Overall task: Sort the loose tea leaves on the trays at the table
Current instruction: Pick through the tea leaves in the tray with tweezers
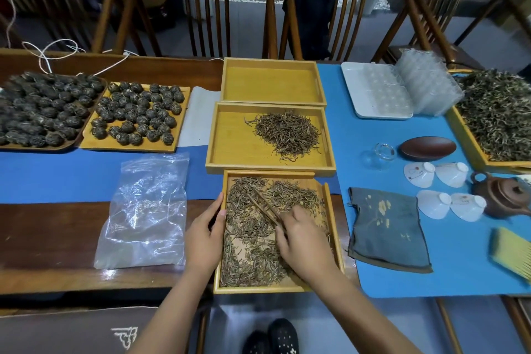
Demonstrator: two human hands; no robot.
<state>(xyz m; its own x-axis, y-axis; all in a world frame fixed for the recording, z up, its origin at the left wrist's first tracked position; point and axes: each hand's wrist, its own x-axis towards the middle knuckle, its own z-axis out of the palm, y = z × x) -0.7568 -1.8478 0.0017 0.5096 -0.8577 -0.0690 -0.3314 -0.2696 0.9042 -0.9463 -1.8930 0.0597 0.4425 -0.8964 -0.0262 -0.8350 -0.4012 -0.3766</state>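
Three bamboo trays stand in a row from me outward. The nearest tray (335, 227) is spread with loose tea leaves (250, 247). My right hand (301, 241) is over it, shut on wooden tweezers (265, 205) whose tips rest among the leaves. My left hand (205, 234) grips that tray's left rim. The middle tray (230, 138) holds a pile of sorted brown leaves (287, 133) on its right half. The far tray (270, 83) holds nothing.
Two trays of rolled tea balls (135, 115) lie at the left, a clear plastic bag (146, 213) beside my left hand. To the right are a grey cloth (385, 227), white cups (448, 175), a clay teapot (502, 192), plastic moulds (382, 92) and a leaf-filled tray (500, 115).
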